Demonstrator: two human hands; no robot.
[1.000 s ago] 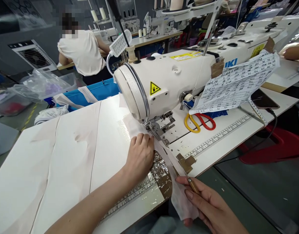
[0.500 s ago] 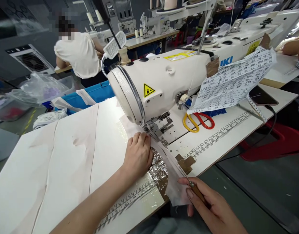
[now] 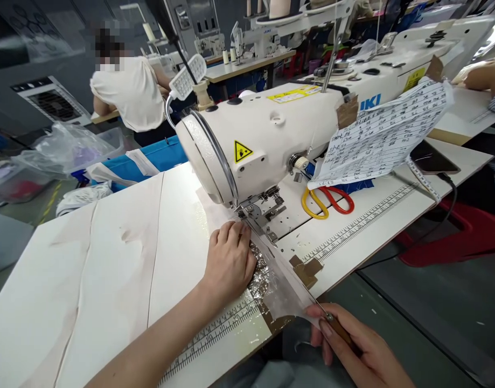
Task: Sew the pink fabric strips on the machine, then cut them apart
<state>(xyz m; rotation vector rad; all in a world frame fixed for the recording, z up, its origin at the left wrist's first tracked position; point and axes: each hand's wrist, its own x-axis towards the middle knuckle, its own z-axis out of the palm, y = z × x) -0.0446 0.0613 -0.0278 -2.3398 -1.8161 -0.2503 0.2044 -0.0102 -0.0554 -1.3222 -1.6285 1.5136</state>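
Beside the needle area of a white sewing machine (image 3: 247,140), my left hand (image 3: 230,256) presses on a thin white fabric piece (image 3: 285,291) with its fingers bent and close together. The fabric runs from the presser foot toward me. At the front edge of the table, my right hand (image 3: 352,337) grips an awl (image 3: 339,327) by its wooden handle and pinches the fabric's near end. The awl's thin metal shaft lies along the fabric's right edge, pointing toward the machine. Clear shiny tape (image 3: 258,277) covers the table under the fabric.
Scissors (image 3: 315,205) with yellow and red handles lie right of the needle area. A handwritten sheet (image 3: 380,134) hangs over the machine's right side, near a phone (image 3: 435,157). Printed rulers (image 3: 360,221) mark the tabletop. A person (image 3: 128,94) sits beyond, at the left.
My right hand has moved slightly right with the awl and the fabric's near end, so the fabric stretches out more. My left hand stays almost in place.
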